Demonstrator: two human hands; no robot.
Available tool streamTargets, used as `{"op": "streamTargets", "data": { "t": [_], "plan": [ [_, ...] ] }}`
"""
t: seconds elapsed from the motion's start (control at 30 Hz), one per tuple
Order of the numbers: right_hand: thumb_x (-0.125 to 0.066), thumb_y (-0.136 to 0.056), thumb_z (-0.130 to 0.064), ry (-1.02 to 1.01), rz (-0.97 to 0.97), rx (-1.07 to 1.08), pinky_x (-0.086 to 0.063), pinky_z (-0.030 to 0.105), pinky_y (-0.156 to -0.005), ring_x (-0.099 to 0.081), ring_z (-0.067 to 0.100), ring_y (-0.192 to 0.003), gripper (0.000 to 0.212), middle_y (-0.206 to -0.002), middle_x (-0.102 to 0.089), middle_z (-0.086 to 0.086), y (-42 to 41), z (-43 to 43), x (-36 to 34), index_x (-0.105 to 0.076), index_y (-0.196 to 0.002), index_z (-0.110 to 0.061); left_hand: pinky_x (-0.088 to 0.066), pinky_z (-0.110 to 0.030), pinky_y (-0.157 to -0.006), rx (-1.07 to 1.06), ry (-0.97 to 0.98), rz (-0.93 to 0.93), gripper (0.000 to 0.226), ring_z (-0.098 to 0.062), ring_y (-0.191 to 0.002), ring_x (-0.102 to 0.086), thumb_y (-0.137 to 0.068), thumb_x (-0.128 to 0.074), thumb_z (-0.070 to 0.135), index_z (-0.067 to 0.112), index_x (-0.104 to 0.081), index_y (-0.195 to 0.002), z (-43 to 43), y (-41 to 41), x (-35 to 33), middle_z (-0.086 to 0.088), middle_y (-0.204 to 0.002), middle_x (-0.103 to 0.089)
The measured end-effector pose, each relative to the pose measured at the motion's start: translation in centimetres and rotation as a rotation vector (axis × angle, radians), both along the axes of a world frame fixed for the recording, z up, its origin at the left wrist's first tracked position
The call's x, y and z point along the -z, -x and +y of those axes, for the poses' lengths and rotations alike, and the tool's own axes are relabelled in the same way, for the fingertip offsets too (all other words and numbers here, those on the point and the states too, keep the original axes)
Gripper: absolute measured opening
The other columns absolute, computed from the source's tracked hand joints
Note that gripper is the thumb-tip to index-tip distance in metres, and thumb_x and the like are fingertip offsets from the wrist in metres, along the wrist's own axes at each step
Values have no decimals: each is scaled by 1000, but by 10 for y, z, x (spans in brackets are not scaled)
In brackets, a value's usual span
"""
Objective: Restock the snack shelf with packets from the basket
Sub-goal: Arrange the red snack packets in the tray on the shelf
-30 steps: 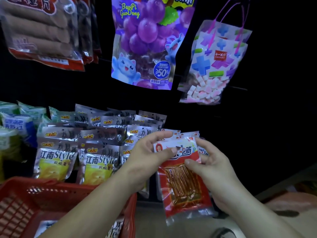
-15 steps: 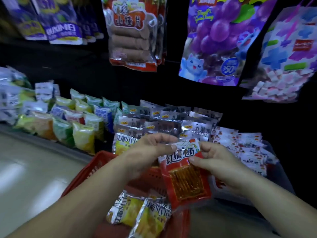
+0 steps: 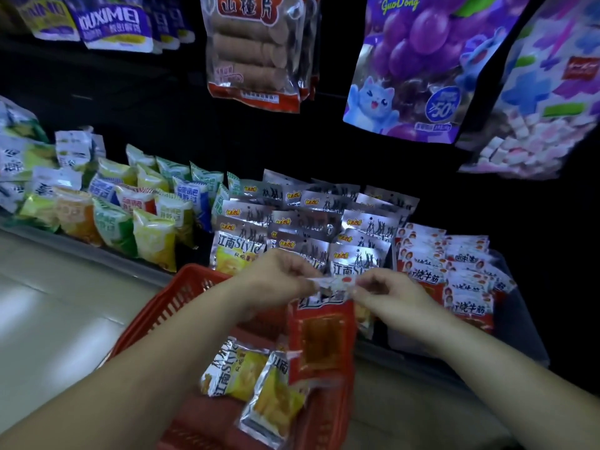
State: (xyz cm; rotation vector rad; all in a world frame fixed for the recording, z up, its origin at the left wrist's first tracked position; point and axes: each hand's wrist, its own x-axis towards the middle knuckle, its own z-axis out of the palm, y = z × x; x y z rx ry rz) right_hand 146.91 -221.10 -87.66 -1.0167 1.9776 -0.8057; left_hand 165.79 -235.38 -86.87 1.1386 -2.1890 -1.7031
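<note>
Basket holds yellow packets. Over its far side, left hand and right hand pinch the top edge of a hanging red packet. Beyond, the shelf carries a matching red stack at right.

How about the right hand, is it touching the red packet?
Touching. The head view shows the right hand pinching the top edge of the red packet, with no gap between them.
</note>
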Motion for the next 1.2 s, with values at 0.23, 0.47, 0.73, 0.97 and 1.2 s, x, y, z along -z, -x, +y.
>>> {"op": "streamTargets", "data": {
  "t": [0.23,0.47,0.73,0.97,1.2],
  "plan": [
    [-68,-95,-44,-209,331,-218,-59,37,-86,-69,17,-94,33,-106,-69,-4,25,-1,-1,-63,-122,-26,-51,-20,-59,257,210,-486,8,-8,-64,-64,-79,-79,21,20,-75,-73,7,2,73,11,-64,-68],
    [-63,-99,-42,-325,625,-210,-56,37,-92,-64,14,-98,19,-111,-68,-7,122,-1,21,-68,-113,-30,-51,-21,-85,155,354,-239,25,-10,-100,-66,-91,-69,19,25,-73,-115,16,97,69,10,-108,-68],
    [-65,-101,-24,-281,557,121,-55,36,-79,-68,24,-96,34,-151,-52,3,223,-6,100,-60,-135,-26,-52,-12,-76,264,342,-107,26,-11,-98,-66,-99,-59,13,20,-71,-121,18,210,105,5,-114,-70],
    [-72,-94,-41,-340,665,55,-50,41,-103,-56,24,-129,60,-154,-45,1,248,-15,145,-46,-147,-35,-56,-36,-70,104,361,-32,29,-8,-63,-51,-100,-53,18,30,-65,-124,23,237,164,2,-115,-65],
    [-75,-86,-34,-253,736,43,-42,32,-72,-53,15,-83,26,-77,-57,-12,255,-23,136,-56,-70,-29,-56,-30,-81,73,407,68,28,-5,-95,-61,-89,-52,25,32,-69,-110,28,229,187,18,-117,-57]
  ]
}}
